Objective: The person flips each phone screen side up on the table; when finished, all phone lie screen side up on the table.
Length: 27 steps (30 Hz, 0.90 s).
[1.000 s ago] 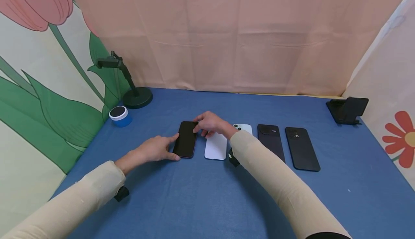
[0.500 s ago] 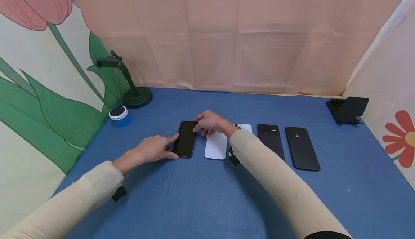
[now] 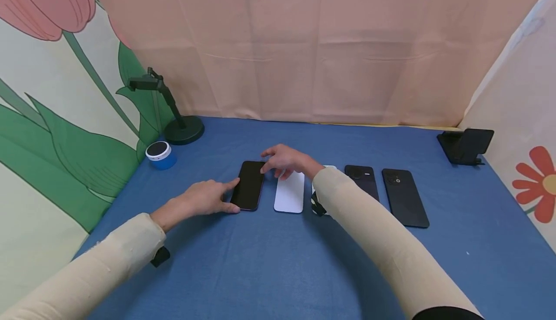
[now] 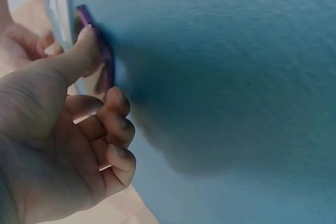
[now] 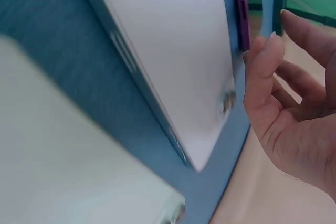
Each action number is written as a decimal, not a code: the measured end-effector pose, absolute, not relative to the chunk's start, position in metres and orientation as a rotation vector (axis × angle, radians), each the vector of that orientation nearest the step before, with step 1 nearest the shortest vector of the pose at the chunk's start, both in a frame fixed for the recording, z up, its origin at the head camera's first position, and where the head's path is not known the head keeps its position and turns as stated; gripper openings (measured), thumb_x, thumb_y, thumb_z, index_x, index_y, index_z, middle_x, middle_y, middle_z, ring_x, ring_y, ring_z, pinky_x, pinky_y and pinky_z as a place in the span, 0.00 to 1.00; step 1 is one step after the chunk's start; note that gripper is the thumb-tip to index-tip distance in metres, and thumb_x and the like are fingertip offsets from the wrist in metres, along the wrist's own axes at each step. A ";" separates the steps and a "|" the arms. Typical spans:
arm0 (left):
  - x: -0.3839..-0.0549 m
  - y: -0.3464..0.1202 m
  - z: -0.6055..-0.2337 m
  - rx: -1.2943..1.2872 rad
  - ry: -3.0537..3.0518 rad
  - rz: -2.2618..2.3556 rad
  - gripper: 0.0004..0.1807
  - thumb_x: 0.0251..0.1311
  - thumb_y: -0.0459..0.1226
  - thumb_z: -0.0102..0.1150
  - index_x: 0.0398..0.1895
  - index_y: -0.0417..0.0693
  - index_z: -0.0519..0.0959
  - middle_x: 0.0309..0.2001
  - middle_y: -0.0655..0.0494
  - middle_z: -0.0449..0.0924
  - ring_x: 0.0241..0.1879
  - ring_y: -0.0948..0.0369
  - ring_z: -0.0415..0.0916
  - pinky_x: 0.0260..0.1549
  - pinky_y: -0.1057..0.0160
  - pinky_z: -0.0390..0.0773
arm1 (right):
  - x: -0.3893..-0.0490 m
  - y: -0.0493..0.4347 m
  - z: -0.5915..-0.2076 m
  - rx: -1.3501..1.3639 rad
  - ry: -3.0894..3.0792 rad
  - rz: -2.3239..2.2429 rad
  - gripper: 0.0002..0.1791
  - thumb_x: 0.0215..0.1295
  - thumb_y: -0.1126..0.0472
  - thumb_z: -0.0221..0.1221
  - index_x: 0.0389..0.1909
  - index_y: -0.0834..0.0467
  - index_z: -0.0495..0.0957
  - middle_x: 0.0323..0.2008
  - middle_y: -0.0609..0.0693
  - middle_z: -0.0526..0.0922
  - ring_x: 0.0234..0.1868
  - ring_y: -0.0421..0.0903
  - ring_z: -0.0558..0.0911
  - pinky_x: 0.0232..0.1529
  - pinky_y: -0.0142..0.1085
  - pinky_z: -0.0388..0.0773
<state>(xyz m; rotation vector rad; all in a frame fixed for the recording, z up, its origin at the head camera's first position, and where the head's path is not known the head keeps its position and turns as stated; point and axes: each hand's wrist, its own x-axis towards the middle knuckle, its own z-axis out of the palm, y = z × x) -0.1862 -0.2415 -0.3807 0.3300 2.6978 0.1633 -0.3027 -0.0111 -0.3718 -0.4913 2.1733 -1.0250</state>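
Observation:
A black-screened phone (image 3: 247, 186) with a purple rim lies face up on the blue tabletop. My left hand (image 3: 201, 198) touches its left long edge with thumb and forefinger; the left wrist view has the hand's other fingers (image 4: 121, 129) loosely bent beside the purple edge. By the phone's upper right corner is my right hand (image 3: 284, 160), holding nothing, its forefinger raised. In the right wrist view, its thumb tip seems close to the purple edge (image 5: 242, 14); contact cannot be told. Under the right hand lies a white phone (image 3: 289, 194), back up, its top covered by the fingers.
Right of it, another pale phone (image 3: 318, 206) is mostly hidden by my right forearm. Two dark phones, one partly covered (image 3: 362, 180) and one fully visible (image 3: 404, 197), follow in the row. A dark stand (image 3: 184, 129), a blue-white round device (image 3: 160, 155) and a black holder (image 3: 466, 146) stand farther back.
The right hand has drawn slightly up and to the right, and its forefinger has come off the phone's corner. The left hand and phone have shifted very slightly left.

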 end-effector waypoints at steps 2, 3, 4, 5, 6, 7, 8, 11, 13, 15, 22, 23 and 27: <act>-0.187 -0.239 -0.377 0.324 2.704 0.184 0.50 0.59 0.63 0.62 0.80 0.55 0.56 0.30 0.53 0.80 0.30 0.58 0.73 0.26 0.60 0.66 | -0.304 -0.005 -0.368 -0.518 2.192 -1.016 0.37 0.67 0.55 0.64 0.75 0.49 0.64 0.32 0.53 0.76 0.27 0.47 0.75 0.30 0.39 0.80; -0.188 -0.236 -0.375 0.325 2.712 0.203 0.49 0.60 0.62 0.62 0.79 0.55 0.57 0.30 0.54 0.79 0.29 0.58 0.73 0.26 0.60 0.67 | -0.305 -0.001 -0.367 -0.537 2.203 -1.010 0.37 0.67 0.55 0.63 0.76 0.49 0.63 0.34 0.54 0.77 0.28 0.48 0.75 0.30 0.38 0.80; -0.188 -0.234 -0.374 0.335 2.723 0.221 0.48 0.60 0.62 0.62 0.79 0.55 0.58 0.30 0.55 0.79 0.29 0.59 0.72 0.26 0.60 0.67 | -0.305 0.002 -0.365 -0.555 2.216 -1.001 0.37 0.68 0.54 0.63 0.76 0.49 0.62 0.37 0.54 0.77 0.29 0.49 0.76 0.30 0.38 0.80; -0.189 -0.231 -0.372 0.338 2.727 0.251 0.47 0.61 0.62 0.61 0.79 0.56 0.58 0.27 0.56 0.76 0.27 0.59 0.72 0.25 0.61 0.67 | -0.305 0.006 -0.364 -0.570 2.228 -0.990 0.37 0.68 0.54 0.63 0.76 0.49 0.62 0.40 0.54 0.79 0.31 0.50 0.77 0.30 0.37 0.80; -0.189 -0.228 -0.370 0.352 2.730 0.285 0.46 0.62 0.61 0.61 0.79 0.55 0.58 0.26 0.56 0.76 0.26 0.60 0.72 0.25 0.61 0.68 | -0.305 0.010 -0.363 -0.585 2.238 -0.978 0.37 0.68 0.54 0.63 0.76 0.49 0.62 0.44 0.54 0.79 0.33 0.52 0.78 0.30 0.37 0.80; -0.190 -0.225 -0.369 0.368 2.731 0.322 0.45 0.63 0.60 0.61 0.79 0.55 0.59 0.26 0.56 0.76 0.26 0.60 0.72 0.25 0.62 0.68 | -0.305 0.014 -0.362 -0.595 2.242 -0.970 0.37 0.68 0.53 0.62 0.76 0.50 0.62 0.47 0.54 0.80 0.34 0.53 0.79 0.30 0.36 0.79; -0.190 -0.221 -0.368 0.387 2.729 0.367 0.44 0.63 0.60 0.61 0.78 0.55 0.59 0.26 0.57 0.75 0.25 0.60 0.71 0.25 0.62 0.69 | -0.306 0.018 -0.361 -0.603 2.248 -0.960 0.37 0.68 0.53 0.62 0.76 0.50 0.61 0.50 0.54 0.80 0.35 0.54 0.79 0.30 0.36 0.78; -0.192 -0.209 -0.368 0.453 2.704 0.493 0.42 0.65 0.57 0.61 0.78 0.53 0.60 0.25 0.57 0.75 0.23 0.61 0.71 0.25 0.62 0.70 | -0.306 0.030 -0.361 -0.621 2.265 -0.926 0.37 0.68 0.53 0.62 0.76 0.51 0.61 0.53 0.54 0.80 0.35 0.56 0.79 0.27 0.35 0.75; -0.193 -0.202 -0.371 0.507 2.690 0.543 0.41 0.65 0.54 0.62 0.77 0.52 0.61 0.25 0.57 0.75 0.23 0.61 0.71 0.25 0.63 0.70 | -0.306 0.039 -0.361 -0.624 2.278 -0.909 0.38 0.68 0.53 0.63 0.76 0.51 0.62 0.54 0.54 0.80 0.32 0.54 0.78 0.25 0.35 0.71; -0.192 -0.194 -0.376 0.562 2.690 0.539 0.40 0.65 0.53 0.63 0.77 0.52 0.62 0.25 0.59 0.75 0.23 0.62 0.71 0.26 0.63 0.71 | -0.305 0.047 -0.363 -0.617 2.288 -0.903 0.37 0.67 0.54 0.63 0.76 0.51 0.62 0.55 0.54 0.80 0.28 0.52 0.76 0.24 0.34 0.68; -0.188 -0.172 -0.390 0.618 2.731 0.403 0.40 0.64 0.54 0.64 0.75 0.51 0.65 0.23 0.55 0.74 0.24 0.61 0.70 0.27 0.64 0.69 | -0.311 0.071 -0.376 -0.505 2.286 -0.901 0.37 0.68 0.55 0.63 0.76 0.50 0.62 0.52 0.53 0.80 0.23 0.44 0.71 0.23 0.33 0.65; -0.189 -0.169 -0.391 0.602 2.747 0.382 0.40 0.63 0.55 0.64 0.75 0.52 0.66 0.26 0.54 0.78 0.27 0.62 0.72 0.28 0.64 0.71 | -0.311 0.073 -0.377 -0.486 2.283 -0.902 0.37 0.68 0.55 0.63 0.76 0.50 0.63 0.50 0.52 0.79 0.23 0.44 0.70 0.23 0.34 0.64; -0.192 -0.157 -0.393 0.516 2.781 0.291 0.42 0.60 0.60 0.64 0.74 0.54 0.67 0.32 0.51 0.85 0.36 0.59 0.78 0.35 0.60 0.78 | -0.311 0.077 -0.378 -0.445 2.275 -0.919 0.37 0.67 0.55 0.63 0.76 0.50 0.63 0.46 0.52 0.76 0.24 0.44 0.69 0.23 0.34 0.64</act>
